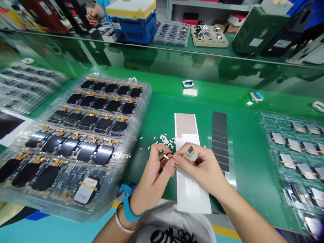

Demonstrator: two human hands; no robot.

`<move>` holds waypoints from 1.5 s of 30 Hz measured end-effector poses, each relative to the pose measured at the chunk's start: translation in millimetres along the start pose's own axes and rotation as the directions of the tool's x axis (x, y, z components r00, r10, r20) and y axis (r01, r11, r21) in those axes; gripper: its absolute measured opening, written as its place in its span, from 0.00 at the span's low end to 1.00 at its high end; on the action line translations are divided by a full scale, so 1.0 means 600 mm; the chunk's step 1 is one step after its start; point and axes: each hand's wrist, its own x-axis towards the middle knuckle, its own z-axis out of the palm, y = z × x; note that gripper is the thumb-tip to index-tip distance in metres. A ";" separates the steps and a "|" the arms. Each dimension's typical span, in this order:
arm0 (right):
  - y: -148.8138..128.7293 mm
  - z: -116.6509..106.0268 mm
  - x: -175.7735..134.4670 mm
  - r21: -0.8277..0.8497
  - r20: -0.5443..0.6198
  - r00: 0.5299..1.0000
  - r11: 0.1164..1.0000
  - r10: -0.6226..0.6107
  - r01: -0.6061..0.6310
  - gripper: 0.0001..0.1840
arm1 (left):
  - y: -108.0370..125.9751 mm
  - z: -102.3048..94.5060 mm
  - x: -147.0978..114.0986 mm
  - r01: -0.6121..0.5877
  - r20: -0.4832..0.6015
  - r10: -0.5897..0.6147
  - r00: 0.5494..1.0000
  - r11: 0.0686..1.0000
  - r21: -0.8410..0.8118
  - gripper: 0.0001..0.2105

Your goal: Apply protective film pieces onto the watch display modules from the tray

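My left hand (158, 175) is closed around a small display module (165, 157) with an orange flex cable, mostly hidden by the fingers. My right hand (202, 165) meets it, thumb and forefinger pinching at the cable end. Tucked in that same hand is a whitish, dark-tipped object (191, 154) whose kind I cannot make out. Under the hands lies a long white sheet (193, 189) with a beige upper part. Small white pieces (164, 139) are scattered just beyond my left hand. To the right is a strip of black rectangles (219, 141).
Stacked clear trays (101, 182) of black display modules stand on the left. Another clear tray (274, 126) holds silvery-backed modules at right. A raised shelf (172, 55) runs across the back, bearing a blue machine (136, 30). A co-worker's hand (92, 14) shows behind.
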 end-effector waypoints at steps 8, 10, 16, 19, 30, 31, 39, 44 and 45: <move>0.006 -0.003 0.001 0.017 0.041 0.998 0.999 0.046 -0.047 0.11 | 0.001 0.000 0.004 -0.002 0.029 0.001 1.000 1.000 0.031 0.06; 0.003 -0.017 0.004 -0.007 0.042 0.999 1.000 0.028 -0.028 0.13 | 0.003 0.000 0.006 -0.003 0.023 0.001 1.000 0.998 0.064 0.05; 0.008 -0.080 0.022 -0.206 -0.261 0.954 0.974 -0.148 0.095 0.24 | 0.020 0.017 0.012 -0.127 0.164 0.057 0.985 0.882 0.453 0.05; 0.033 -0.086 0.033 -0.120 -0.319 0.945 0.992 -0.072 0.035 0.21 | 0.024 0.036 0.020 -0.267 0.312 0.097 0.945 0.779 0.568 0.07; 0.085 -0.053 0.059 0.070 -0.338 0.940 0.997 0.039 -0.016 0.19 | 0.016 0.046 0.038 -0.412 0.426 0.102 0.899 0.528 0.742 0.10; 0.086 -0.053 0.059 0.079 -0.342 0.939 0.997 0.043 -0.017 0.19 | 0.017 0.046 0.038 -0.414 0.427 0.101 0.898 0.518 0.749 0.10; 0.068 -0.056 0.059 0.177 -0.285 0.955 0.984 0.083 -0.033 0.17 | 0.013 0.047 0.039 -0.365 0.358 0.133 0.924 0.588 0.722 0.06; 0.010 -0.053 0.021 0.238 -0.351 0.936 0.968 0.011 0.078 0.12 | 0.016 0.043 0.037 -0.253 0.229 0.138 0.964 0.751 0.610 0.04; -0.001 -0.048 0.008 0.224 -0.412 0.910 0.964 -0.037 0.141 0.10 | 0.017 0.042 0.035 -0.196 0.167 0.123 0.978 0.812 0.550 0.03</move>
